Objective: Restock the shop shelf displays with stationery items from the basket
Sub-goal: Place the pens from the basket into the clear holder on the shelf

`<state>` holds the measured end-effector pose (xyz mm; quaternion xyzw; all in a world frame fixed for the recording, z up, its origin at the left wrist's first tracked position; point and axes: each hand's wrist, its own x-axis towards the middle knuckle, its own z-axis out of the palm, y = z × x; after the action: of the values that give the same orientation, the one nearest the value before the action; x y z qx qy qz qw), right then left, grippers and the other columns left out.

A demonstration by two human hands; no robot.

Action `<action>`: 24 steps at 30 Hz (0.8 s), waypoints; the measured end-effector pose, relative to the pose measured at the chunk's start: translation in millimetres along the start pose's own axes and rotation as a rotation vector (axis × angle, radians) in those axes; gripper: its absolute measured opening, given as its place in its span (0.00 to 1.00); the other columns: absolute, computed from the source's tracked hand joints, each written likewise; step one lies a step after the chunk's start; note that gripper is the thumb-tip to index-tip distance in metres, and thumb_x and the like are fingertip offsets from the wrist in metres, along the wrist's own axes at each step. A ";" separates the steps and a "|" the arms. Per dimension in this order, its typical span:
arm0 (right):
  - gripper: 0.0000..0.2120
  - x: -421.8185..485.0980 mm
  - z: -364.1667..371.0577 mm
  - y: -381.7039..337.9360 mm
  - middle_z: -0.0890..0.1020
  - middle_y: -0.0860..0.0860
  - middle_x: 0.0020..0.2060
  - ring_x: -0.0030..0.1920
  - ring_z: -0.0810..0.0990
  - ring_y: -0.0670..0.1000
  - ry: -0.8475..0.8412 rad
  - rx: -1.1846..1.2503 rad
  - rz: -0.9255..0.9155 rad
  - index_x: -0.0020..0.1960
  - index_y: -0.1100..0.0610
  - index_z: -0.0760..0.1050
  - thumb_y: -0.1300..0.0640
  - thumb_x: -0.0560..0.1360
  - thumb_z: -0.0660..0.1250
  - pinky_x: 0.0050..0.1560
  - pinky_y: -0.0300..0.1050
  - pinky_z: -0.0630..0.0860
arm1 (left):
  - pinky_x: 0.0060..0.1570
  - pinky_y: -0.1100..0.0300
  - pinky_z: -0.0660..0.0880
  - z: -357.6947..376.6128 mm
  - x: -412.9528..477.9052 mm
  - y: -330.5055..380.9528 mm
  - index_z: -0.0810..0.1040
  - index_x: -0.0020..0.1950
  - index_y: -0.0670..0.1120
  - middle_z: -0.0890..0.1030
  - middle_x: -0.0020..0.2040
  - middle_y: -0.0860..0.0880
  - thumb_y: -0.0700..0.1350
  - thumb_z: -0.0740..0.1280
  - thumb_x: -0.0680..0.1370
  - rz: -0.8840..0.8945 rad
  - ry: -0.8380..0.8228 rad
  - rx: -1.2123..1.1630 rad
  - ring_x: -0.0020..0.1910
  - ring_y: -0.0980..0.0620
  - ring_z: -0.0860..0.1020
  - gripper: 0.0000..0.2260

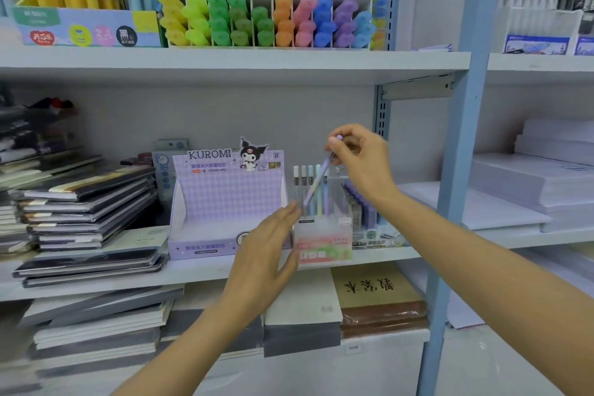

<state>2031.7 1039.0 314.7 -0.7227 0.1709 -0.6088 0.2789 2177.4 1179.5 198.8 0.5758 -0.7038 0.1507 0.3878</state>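
Note:
My right hand point(360, 161) pinches the top end of a slim purple pencil-lead tube point(316, 178), tilted with its lower tip inside the clear Fruit Soda display box point(323, 246) on the middle shelf. Several pastel tubes point(308, 186) stand upright in that box. My left hand point(266, 254) is flat with straight fingers against the box's left side. An empty purple Kuromi display box point(225, 202) stands just left of it. No basket is in view.
Stacked notebooks point(83, 199) fill the shelf's left. Another lead display point(363, 209) sits right of the clear box. A highlighter rack point(266, 21) is on the shelf above. A blue upright post point(459, 170) stands at right, with paper reams point(540, 183) beyond it.

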 end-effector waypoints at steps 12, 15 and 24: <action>0.04 8.7 31.5 28.3 0.84 0.54 0.36 0.37 0.84 0.50 -0.259 -0.247 -0.022 0.45 0.63 0.80 0.63 0.76 0.68 0.45 0.44 0.82 | 0.71 0.58 0.64 5.2 -2.2 -8.7 0.59 0.78 0.50 0.57 0.78 0.56 0.44 0.65 0.79 0.072 0.003 0.112 0.75 0.57 0.61 0.28; 0.04 10.1 29.0 28.7 0.84 0.54 0.35 0.38 0.84 0.51 -0.281 -0.252 -0.020 0.45 0.62 0.80 0.63 0.76 0.68 0.47 0.48 0.82 | 0.70 0.55 0.66 6.3 -1.3 -10.8 0.59 0.78 0.50 0.57 0.78 0.55 0.44 0.65 0.79 0.080 -0.004 0.121 0.74 0.55 0.63 0.29; 0.05 8.3 38.4 35.1 0.84 0.56 0.34 0.37 0.84 0.54 -0.303 -0.343 0.000 0.51 0.58 0.74 0.60 0.76 0.69 0.46 0.54 0.81 | 0.64 0.57 0.69 7.9 -1.7 -12.1 0.59 0.78 0.51 0.56 0.79 0.56 0.43 0.65 0.79 0.083 -0.005 0.126 0.69 0.54 0.69 0.29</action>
<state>2074.1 1014.0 295.8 -0.8427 0.2282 -0.4555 0.1743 2185.8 1171.9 189.6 0.5698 -0.7173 0.2092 0.3422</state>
